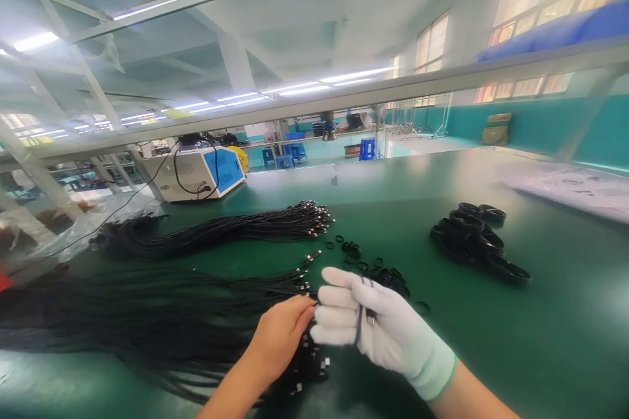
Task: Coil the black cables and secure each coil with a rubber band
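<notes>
My left hand (282,334), bare, has its fingers pressed together over the connector ends of a long bundle of black cables (147,314). What sits between its fingertips is hidden. Just to the right, my right hand (378,321) wears a white knit glove, palm turned toward me. A thin black cable (361,317) crosses its fingers, with the thumb over it, and a small metal-tipped connector (371,318) shows by the palm. The fingertips of both hands nearly meet. Beyond them lie several small black rings (351,249) and a little dark heap of them (390,280).
A second black cable bundle (255,222) lies farther back, connectors to the right. Coiled black cables (466,236) are piled at the right. A white and blue machine (201,173) stands at the back left. Clear plastic sheeting (580,190) lies at the far right of the green table (555,340).
</notes>
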`<move>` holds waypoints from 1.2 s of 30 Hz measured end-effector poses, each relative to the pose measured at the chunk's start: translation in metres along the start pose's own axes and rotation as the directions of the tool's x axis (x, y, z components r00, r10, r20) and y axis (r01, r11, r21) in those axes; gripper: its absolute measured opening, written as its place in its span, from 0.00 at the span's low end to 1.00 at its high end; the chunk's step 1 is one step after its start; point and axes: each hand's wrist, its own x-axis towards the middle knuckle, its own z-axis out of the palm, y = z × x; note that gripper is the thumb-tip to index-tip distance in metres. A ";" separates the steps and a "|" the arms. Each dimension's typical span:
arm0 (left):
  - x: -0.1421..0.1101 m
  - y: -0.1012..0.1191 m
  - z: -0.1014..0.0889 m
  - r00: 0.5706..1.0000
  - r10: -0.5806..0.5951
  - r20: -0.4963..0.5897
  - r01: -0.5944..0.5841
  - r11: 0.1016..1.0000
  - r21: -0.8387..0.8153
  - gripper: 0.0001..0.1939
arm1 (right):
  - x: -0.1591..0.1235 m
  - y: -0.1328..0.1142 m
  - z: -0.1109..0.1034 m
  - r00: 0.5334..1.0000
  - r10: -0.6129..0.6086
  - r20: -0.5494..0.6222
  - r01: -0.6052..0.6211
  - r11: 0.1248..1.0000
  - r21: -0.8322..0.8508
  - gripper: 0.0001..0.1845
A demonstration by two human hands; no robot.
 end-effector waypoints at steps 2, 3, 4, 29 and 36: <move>-0.017 -0.004 0.017 0.992 0.114 -0.045 -0.095 0.949 0.300 0.13 | 0.003 -0.006 -0.005 0.993 -0.074 -0.089 0.074 0.997 -0.006 0.18; -0.025 -0.001 0.021 0.977 0.207 -0.054 -0.166 0.894 0.416 0.12 | 0.003 -0.005 -0.008 0.989 -0.084 -0.124 0.082 0.996 -0.022 0.17; -0.032 0.005 0.020 0.951 0.303 -0.060 -0.235 0.835 0.497 0.10 | 0.003 -0.003 -0.010 0.987 -0.073 -0.146 0.066 0.997 -0.049 0.17; -0.051 -0.004 0.030 0.875 0.437 -0.210 -0.274 0.803 0.529 0.10 | 0.002 0.010 0.003 0.992 0.055 -0.114 -0.061 0.997 -0.056 0.18; -0.049 0.023 -0.002 0.877 0.478 -0.050 -0.393 0.773 0.497 0.06 | -0.003 0.025 -0.002 0.979 0.119 -0.167 -0.147 0.975 -0.169 0.19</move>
